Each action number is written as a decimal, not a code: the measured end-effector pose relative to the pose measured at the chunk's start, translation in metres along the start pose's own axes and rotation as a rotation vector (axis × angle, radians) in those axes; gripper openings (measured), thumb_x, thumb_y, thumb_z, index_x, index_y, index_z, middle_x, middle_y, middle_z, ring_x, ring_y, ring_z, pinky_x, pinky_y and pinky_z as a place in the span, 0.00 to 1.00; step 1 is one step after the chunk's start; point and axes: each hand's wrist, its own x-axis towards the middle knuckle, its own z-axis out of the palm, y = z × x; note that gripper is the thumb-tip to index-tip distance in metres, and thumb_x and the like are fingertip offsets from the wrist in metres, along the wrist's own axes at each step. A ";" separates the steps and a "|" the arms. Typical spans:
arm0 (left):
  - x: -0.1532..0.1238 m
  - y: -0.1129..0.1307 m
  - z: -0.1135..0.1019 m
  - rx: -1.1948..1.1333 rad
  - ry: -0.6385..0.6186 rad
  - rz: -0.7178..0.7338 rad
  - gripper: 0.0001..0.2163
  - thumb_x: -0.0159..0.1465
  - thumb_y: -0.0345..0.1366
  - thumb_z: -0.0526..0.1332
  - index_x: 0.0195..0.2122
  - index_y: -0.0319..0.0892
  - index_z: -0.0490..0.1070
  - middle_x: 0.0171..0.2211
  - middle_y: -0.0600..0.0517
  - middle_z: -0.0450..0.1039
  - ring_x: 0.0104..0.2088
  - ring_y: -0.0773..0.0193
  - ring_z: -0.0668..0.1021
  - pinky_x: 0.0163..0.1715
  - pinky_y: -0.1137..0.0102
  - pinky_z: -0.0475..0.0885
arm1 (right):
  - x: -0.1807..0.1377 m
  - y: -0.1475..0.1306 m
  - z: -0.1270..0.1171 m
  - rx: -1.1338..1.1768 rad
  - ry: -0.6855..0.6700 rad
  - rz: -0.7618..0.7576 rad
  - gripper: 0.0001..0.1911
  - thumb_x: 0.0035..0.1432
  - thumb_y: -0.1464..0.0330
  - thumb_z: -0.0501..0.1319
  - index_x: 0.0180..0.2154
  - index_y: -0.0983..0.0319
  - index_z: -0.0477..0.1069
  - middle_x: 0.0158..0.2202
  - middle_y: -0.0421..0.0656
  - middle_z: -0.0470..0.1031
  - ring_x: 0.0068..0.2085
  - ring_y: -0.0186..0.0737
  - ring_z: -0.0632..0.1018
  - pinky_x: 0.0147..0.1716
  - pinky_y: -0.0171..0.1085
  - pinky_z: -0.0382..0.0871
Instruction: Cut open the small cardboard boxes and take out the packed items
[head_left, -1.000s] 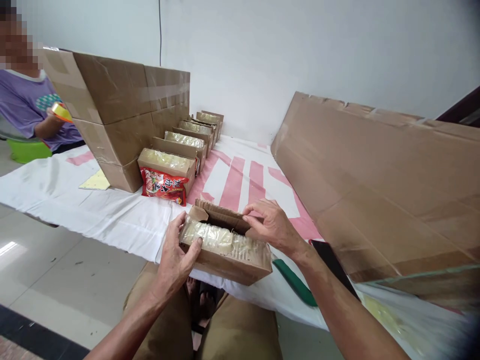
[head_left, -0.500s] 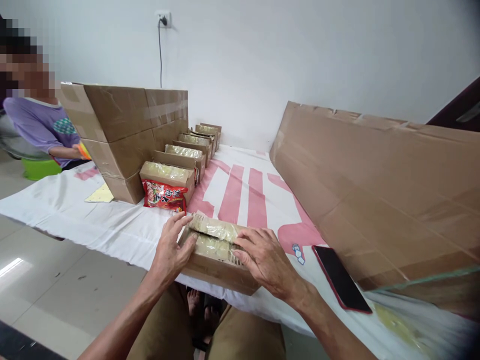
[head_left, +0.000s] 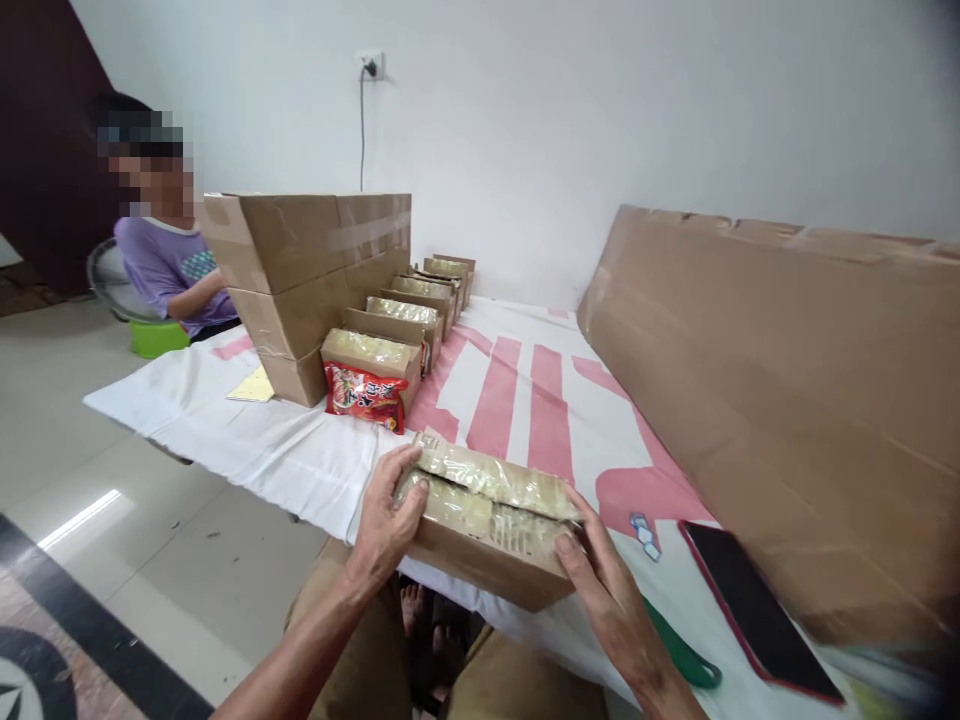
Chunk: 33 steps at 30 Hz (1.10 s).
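Note:
A small cardboard box [head_left: 484, 555] with tape-covered top flaps lies at the near edge of the white and pink table cover [head_left: 525, 400]. My left hand [head_left: 386, 520] grips its left end, thumb pressed on the top flap. My right hand [head_left: 600, 585] holds its right end, fingers curled round the corner. Both flaps lie folded down and closed.
A row of several similar small boxes [head_left: 409, 320] runs toward the wall, a red snack packet [head_left: 365, 395] leaning on the nearest. Large cardboard cartons [head_left: 307, 280] stand at left, a big flattened carton [head_left: 787, 380] at right. A black phone [head_left: 757, 610] lies nearby. A person in a purple shirt [head_left: 176, 275] sits at far left.
The box's open flaps have been folded shut. My right hand slid from the top to the box's right end. The camera view swung left and up.

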 end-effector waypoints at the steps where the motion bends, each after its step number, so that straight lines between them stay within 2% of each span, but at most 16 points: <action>1: -0.001 0.002 -0.002 -0.015 0.006 -0.001 0.17 0.63 0.37 0.60 0.53 0.43 0.74 0.56 0.43 0.75 0.59 0.54 0.76 0.61 0.57 0.70 | -0.002 -0.002 0.003 0.015 0.021 -0.002 0.37 0.65 0.45 0.56 0.69 0.55 0.61 0.70 0.47 0.65 0.69 0.54 0.66 0.65 0.49 0.64; 3: 0.001 0.004 -0.015 -0.038 0.009 -0.006 0.17 0.62 0.38 0.62 0.53 0.43 0.75 0.57 0.44 0.74 0.59 0.54 0.75 0.61 0.58 0.70 | -0.002 -0.009 0.010 0.052 0.013 -0.013 0.36 0.65 0.46 0.56 0.68 0.54 0.62 0.70 0.45 0.64 0.69 0.54 0.65 0.64 0.47 0.66; 6: 0.012 0.001 -0.056 -0.033 0.057 -0.078 0.18 0.60 0.41 0.64 0.51 0.42 0.76 0.56 0.44 0.76 0.59 0.52 0.76 0.62 0.58 0.69 | 0.009 -0.030 0.035 0.123 -0.106 -0.048 0.36 0.66 0.47 0.57 0.69 0.54 0.60 0.70 0.46 0.64 0.69 0.54 0.66 0.60 0.46 0.71; 10: 0.047 -0.021 -0.120 0.026 0.195 -0.230 0.25 0.56 0.44 0.65 0.54 0.39 0.75 0.54 0.44 0.78 0.57 0.48 0.76 0.61 0.56 0.68 | 0.053 -0.068 0.104 0.213 -0.296 -0.142 0.35 0.67 0.47 0.56 0.70 0.54 0.58 0.71 0.47 0.61 0.68 0.53 0.67 0.59 0.49 0.71; 12: 0.073 -0.036 -0.142 0.062 0.268 -0.260 0.27 0.53 0.44 0.65 0.53 0.39 0.75 0.52 0.44 0.79 0.55 0.48 0.77 0.60 0.56 0.69 | 0.081 -0.081 0.141 0.258 -0.338 -0.195 0.36 0.67 0.48 0.56 0.70 0.55 0.58 0.71 0.49 0.61 0.68 0.54 0.66 0.60 0.52 0.70; 14: 0.098 -0.051 -0.154 0.081 0.286 -0.267 0.26 0.50 0.44 0.65 0.50 0.38 0.77 0.48 0.45 0.81 0.52 0.48 0.79 0.57 0.56 0.71 | 0.103 -0.085 0.170 0.303 -0.331 -0.229 0.36 0.67 0.48 0.56 0.69 0.56 0.58 0.69 0.50 0.63 0.67 0.55 0.67 0.63 0.54 0.66; 16: 0.117 -0.064 -0.159 0.082 0.284 -0.259 0.25 0.49 0.45 0.64 0.46 0.38 0.78 0.44 0.45 0.82 0.50 0.48 0.80 0.55 0.56 0.72 | 0.114 -0.080 0.189 0.357 -0.319 -0.230 0.37 0.66 0.48 0.56 0.70 0.56 0.56 0.69 0.51 0.65 0.67 0.54 0.68 0.63 0.55 0.65; 18: 0.127 -0.075 -0.159 0.083 0.286 -0.237 0.23 0.49 0.46 0.63 0.44 0.39 0.79 0.44 0.45 0.82 0.50 0.48 0.79 0.56 0.56 0.72 | 0.113 -0.069 0.197 0.398 -0.324 -0.218 0.38 0.67 0.49 0.57 0.72 0.55 0.53 0.70 0.51 0.63 0.67 0.54 0.68 0.62 0.55 0.68; 23: 0.128 -0.092 -0.154 0.095 0.296 -0.184 0.21 0.51 0.44 0.63 0.45 0.40 0.79 0.48 0.46 0.81 0.52 0.50 0.79 0.59 0.56 0.70 | 0.096 -0.043 0.205 0.376 -0.388 -0.223 0.43 0.63 0.53 0.62 0.72 0.54 0.49 0.71 0.50 0.60 0.67 0.54 0.68 0.56 0.50 0.75; 29: 0.146 -0.097 -0.149 0.091 0.312 -0.169 0.27 0.54 0.45 0.63 0.55 0.38 0.73 0.51 0.43 0.79 0.54 0.50 0.78 0.60 0.55 0.70 | 0.106 -0.040 0.228 0.347 -0.279 -0.231 0.43 0.61 0.57 0.63 0.72 0.55 0.50 0.69 0.52 0.62 0.64 0.53 0.71 0.53 0.49 0.76; 31: 0.146 -0.094 -0.150 0.096 0.330 -0.172 0.32 0.57 0.48 0.64 0.61 0.38 0.68 0.54 0.41 0.76 0.56 0.49 0.77 0.61 0.53 0.68 | 0.105 -0.034 0.231 0.363 -0.287 -0.234 0.44 0.60 0.56 0.64 0.72 0.56 0.50 0.69 0.52 0.63 0.64 0.53 0.71 0.54 0.49 0.75; 33: 0.134 -0.089 -0.153 0.102 0.362 -0.176 0.36 0.60 0.52 0.62 0.66 0.38 0.60 0.60 0.37 0.71 0.60 0.47 0.73 0.63 0.51 0.66 | 0.099 -0.022 0.228 0.335 -0.281 -0.227 0.45 0.59 0.54 0.65 0.71 0.57 0.51 0.70 0.53 0.61 0.66 0.55 0.69 0.56 0.50 0.74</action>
